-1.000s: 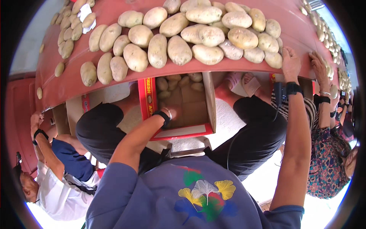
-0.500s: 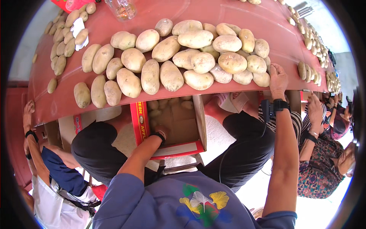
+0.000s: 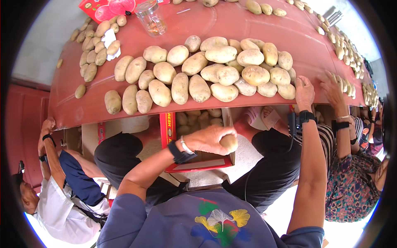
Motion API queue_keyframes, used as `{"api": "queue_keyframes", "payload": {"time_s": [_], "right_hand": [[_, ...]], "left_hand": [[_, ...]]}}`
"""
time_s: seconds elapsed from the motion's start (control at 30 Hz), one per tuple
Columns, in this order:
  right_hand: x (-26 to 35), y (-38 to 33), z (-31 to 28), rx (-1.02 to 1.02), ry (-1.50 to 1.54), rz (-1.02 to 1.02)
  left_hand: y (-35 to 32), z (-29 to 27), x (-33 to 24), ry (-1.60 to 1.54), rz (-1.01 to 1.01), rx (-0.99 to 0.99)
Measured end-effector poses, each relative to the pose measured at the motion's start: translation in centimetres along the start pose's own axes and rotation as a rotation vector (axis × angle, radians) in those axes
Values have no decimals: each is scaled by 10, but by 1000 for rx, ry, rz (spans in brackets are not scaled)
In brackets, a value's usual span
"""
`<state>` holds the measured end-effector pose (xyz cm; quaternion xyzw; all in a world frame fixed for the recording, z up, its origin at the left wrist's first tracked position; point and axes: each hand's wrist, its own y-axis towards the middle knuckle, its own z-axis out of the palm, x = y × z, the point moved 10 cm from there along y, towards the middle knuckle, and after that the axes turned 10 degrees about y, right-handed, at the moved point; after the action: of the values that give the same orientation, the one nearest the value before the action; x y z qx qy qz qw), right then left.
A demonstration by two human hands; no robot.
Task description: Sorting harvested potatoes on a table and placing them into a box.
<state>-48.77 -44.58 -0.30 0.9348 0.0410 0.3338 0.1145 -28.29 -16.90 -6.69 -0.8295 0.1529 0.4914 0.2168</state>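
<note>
My left hand (image 3: 206, 139) is closed around a potato (image 3: 229, 143), lifted above the cardboard box (image 3: 168, 129) between my knees. More potatoes (image 3: 193, 118) lie inside that box, partly hidden by my hand and the table edge. My right hand (image 3: 304, 93) rests at the table's near edge, fingers bent together beside the right end of a pile of potatoes (image 3: 198, 87). Whatever those fingers hold, if anything, is hidden. The pile spreads along the red table (image 3: 248, 100), stacked more thickly toward its right side.
Another potato heap (image 3: 92, 53) with a white tissue (image 3: 109, 39) lies at the left. A glass mug (image 3: 153, 18) and a red printed box (image 3: 103, 9) stand at the back. Co-workers sit on both sides; one hand (image 3: 332, 89) reaches over the table at right.
My left hand has come up out of the box with a potato and moved right. My right hand stays at the table edge. The right co-worker's hand has risen onto the table. The view has shifted.
</note>
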Motion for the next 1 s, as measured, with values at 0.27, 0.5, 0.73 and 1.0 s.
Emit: {"api": "queue_keyframes", "payload": {"time_s": [0.27, 0.5, 0.73, 1.0], "right_hand": [[-3, 0, 0, 18, 18, 37], [-3, 8, 6, 30, -30, -120], [-18, 17, 11, 56, -23, -35], [-35, 33, 16, 73, -101, -48]], "left_hand": [[-59, -196, -80, 322, 43, -984], [-30, -223, -51, 1073, 57, -995], [-46, -217, -53, 879, -88, -798], [-69, -71, 28, -50, -134, -308]]}}
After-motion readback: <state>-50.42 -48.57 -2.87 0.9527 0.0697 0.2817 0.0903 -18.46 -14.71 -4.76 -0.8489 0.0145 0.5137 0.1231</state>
